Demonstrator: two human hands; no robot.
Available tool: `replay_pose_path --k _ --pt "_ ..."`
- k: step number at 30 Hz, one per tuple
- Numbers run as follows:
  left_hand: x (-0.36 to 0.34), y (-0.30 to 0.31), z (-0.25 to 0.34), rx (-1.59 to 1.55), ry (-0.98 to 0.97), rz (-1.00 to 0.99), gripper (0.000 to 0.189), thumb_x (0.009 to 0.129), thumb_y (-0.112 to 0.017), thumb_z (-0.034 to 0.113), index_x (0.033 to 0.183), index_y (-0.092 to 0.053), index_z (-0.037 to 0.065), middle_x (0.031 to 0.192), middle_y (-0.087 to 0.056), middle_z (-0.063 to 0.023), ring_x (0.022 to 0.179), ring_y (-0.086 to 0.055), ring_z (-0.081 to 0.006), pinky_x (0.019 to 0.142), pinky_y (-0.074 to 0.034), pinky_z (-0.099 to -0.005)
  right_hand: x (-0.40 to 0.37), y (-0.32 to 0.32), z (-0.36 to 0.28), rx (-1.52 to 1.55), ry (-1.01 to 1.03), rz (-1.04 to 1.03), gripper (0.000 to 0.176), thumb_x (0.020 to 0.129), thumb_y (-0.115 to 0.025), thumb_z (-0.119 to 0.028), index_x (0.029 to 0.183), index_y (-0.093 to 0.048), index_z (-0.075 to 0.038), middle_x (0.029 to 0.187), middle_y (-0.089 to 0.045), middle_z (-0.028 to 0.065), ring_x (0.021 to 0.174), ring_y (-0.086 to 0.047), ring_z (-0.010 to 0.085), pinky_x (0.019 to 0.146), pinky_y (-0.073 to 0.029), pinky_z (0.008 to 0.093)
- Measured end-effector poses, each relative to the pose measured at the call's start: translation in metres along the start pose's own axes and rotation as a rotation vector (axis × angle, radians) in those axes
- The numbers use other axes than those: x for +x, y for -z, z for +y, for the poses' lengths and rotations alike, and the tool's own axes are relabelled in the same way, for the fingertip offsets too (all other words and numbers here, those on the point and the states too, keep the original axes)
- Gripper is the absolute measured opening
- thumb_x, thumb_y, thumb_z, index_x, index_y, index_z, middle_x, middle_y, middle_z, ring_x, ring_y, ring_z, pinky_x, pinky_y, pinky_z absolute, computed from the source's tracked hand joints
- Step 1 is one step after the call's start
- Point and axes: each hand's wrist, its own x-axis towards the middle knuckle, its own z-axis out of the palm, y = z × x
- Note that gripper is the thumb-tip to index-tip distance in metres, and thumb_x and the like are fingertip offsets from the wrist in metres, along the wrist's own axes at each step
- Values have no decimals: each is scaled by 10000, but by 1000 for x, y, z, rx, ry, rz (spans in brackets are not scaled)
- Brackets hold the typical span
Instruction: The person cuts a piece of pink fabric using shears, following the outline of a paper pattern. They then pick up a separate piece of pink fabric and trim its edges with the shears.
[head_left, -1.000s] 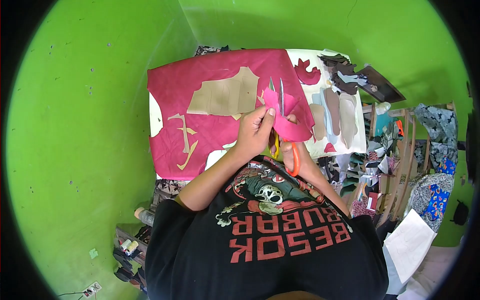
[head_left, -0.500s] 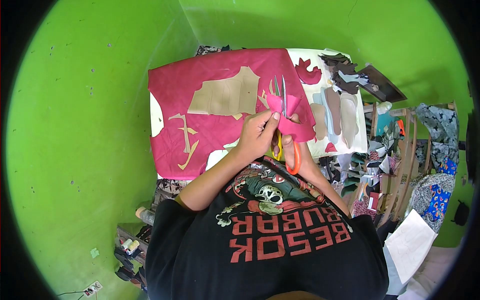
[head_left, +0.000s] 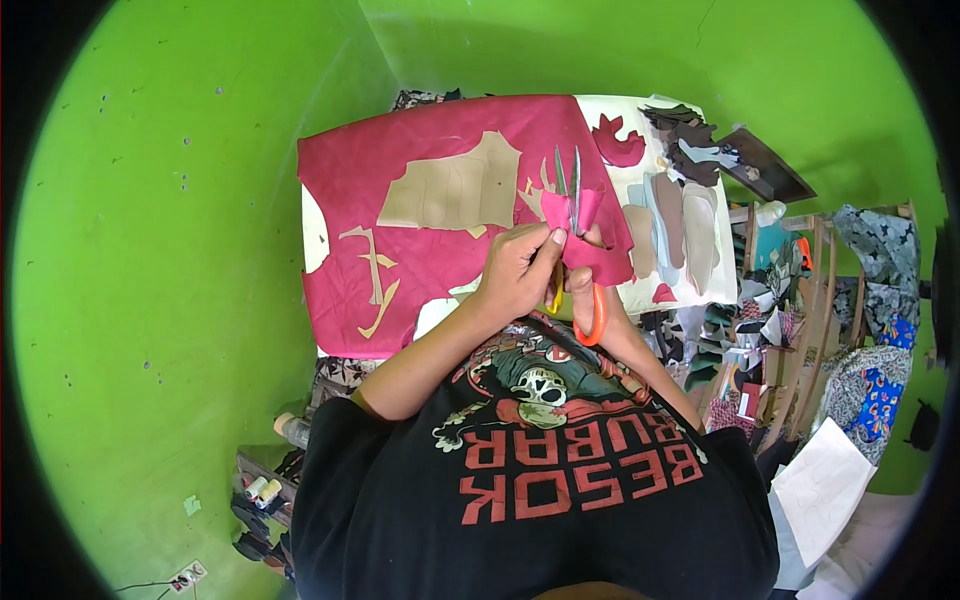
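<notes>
Scissors [head_left: 574, 180] with one yellow and one orange handle point away from me, their blades slightly apart. My right hand [head_left: 590, 290] grips them by the handles. A small piece of magenta material [head_left: 608, 264] lies across and around the blades. Its near edge is pinched between thumb and fingers of my left hand [head_left: 522, 265], close to the blades. Beneath my hands spreads a large magenta sheet [head_left: 350, 200]. On that sheet rest a beige piece with faint lines [head_left: 450, 185] and thin beige offcuts [head_left: 378, 310].
The table's pale surface [head_left: 718, 275] shows at right, with flat grey and brown cut pieces [head_left: 668, 210], a curved magenta scrap [head_left: 620, 145] and a dark pile [head_left: 680, 130]. A rack of scraps [head_left: 780, 330] stands right of it. Green walls [head_left: 180, 300] enclose the left and far sides.
The scissors and the magenta piece have shifted slightly to the right, and the blade tips look a little wider apart. Both hands keep their hold.
</notes>
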Motion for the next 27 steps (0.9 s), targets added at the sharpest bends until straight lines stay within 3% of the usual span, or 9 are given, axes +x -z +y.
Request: replay_pose_path --k 3,6,10,13,15,16,20,23,27 --pt "8 4 -1 210 -262 -3 358 1042 -522 109 703 -529 -9 548 -574 -82 446 -599 -174 462 -434 -345 5 -1 -7 -30 57 51 761 963 -463 -707 1258 -353 -13 825 -527 38 669 -542 107 559 -442 257" --pt "1 -1 14 -41 22 -55 330 1044 -510 99 737 -544 -19 551 -578 -71 449 -597 -170 457 -435 -314 0 4 0 163 -93 -42 766 960 -472 -709 1246 -377 -5 821 -531 44 659 -552 113 541 -443 259" --pt "0 -3 -8 24 -148 -80 305 1047 -488 82 771 -567 -21 535 -555 -47 446 -588 -164 462 -449 -284 1 3 -1 193 -70 54 769 960 -479 -707 1232 -410 9 812 -533 48 645 -557 120 518 -432 252" --pt "0 -4 -7 -129 49 -30 249 1040 -488 65 854 -624 -28 648 -592 -38 501 -610 -155 483 -466 -275 6 2 -3 170 -38 124 810 945 -412 -769 1174 -459 7 837 -545 56 693 -571 133 596 -455 278" --pt "6 -6 4 -351 -63 107 221 1037 -491 64 934 -662 -31 796 -614 -43 577 -640 -141 483 -469 -280 1 17 15 148 -55 15 834 939 -388 -791 1182 -466 4 888 -556 65 718 -575 140 633 -461 293" --pt "8 1 8 -157 -170 126 190 1027 -516 66 1003 -677 -34 902 -611 -36 581 -584 -98 474 -418 -251 1 18 13 147 -68 -22 825 940 -400 -784 1195 -460 -1 900 -559 73 718 -576 145 639 -469 293" --pt "8 7 -7 -351 26 221 171 1019 -552 69 920 -671 -4 801 -587 17 628 -467 -38 563 -371 -219 -6 13 14 215 -134 -8 814 944 -432 -764 1250 -411 -10 905 -558 87 724 -574 156 671 -498 301" --pt "10 13 -28 -476 61 277 114 1014 -565 70 959 -651 21 783 -614 3 690 -519 -41 610 -411 -231 -7 9 16 216 -109 21 804 952 -437 -745 1284 -363 -17 907 -558 95 718 -579 161 668 -517 309" --pt "23 15 -25 -493 -92 427 82 1007 -581 68 1061 -614 16 833 -657 -42 711 -575 -76 634 -471 -247 -2 11 6 319 -109 86 734 985 -428 -702 1265 -356 -27 907 -560 101 709 -584 161 632 -515 301"
